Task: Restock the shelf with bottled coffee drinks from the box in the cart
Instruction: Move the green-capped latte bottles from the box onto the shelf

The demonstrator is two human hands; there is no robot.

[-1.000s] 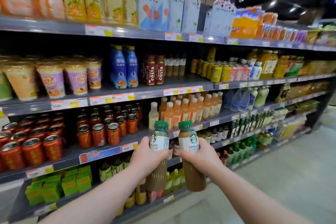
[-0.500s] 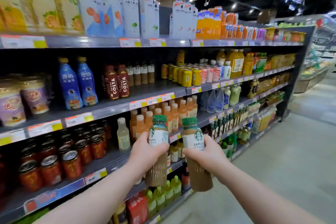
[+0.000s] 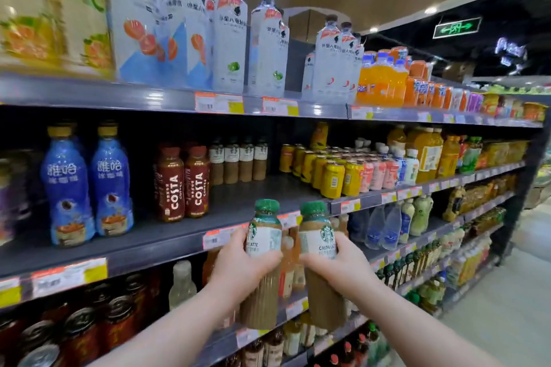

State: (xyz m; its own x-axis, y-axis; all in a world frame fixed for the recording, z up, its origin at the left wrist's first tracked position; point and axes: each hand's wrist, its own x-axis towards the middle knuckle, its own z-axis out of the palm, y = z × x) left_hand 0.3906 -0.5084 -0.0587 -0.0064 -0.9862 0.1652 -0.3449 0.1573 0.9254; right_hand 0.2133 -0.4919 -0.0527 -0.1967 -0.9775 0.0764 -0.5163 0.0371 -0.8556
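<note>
Shelf (image 3: 253,197): dark board, second from the top, with a bare stretch in its middle. Left of that gap stand two blue bottles (image 3: 86,185) and two brown Costa bottles (image 3: 182,185). Right of it is a block of yellow cans (image 3: 331,176). At the back is a short row of small coffee bottles (image 3: 238,161) with pale labels. Tall white bottles (image 3: 229,39) stand on the top shelf above.

Coffee drinks in hand: two, upright, side by side, close together, held in front of the shelf's front edge, caps level with the bare stretch. My left hand (image 3: 238,268) grips the left bottle (image 3: 264,235) round its middle, fingers curled over the label. My right hand (image 3: 340,271) grips the right bottle (image 3: 317,235) the same way. Both have white labels and tan liquid below. Orange price tags (image 3: 217,240) on the shelf edge show just left of the left bottle. Green caps (image 3: 267,206) top both.
</note>
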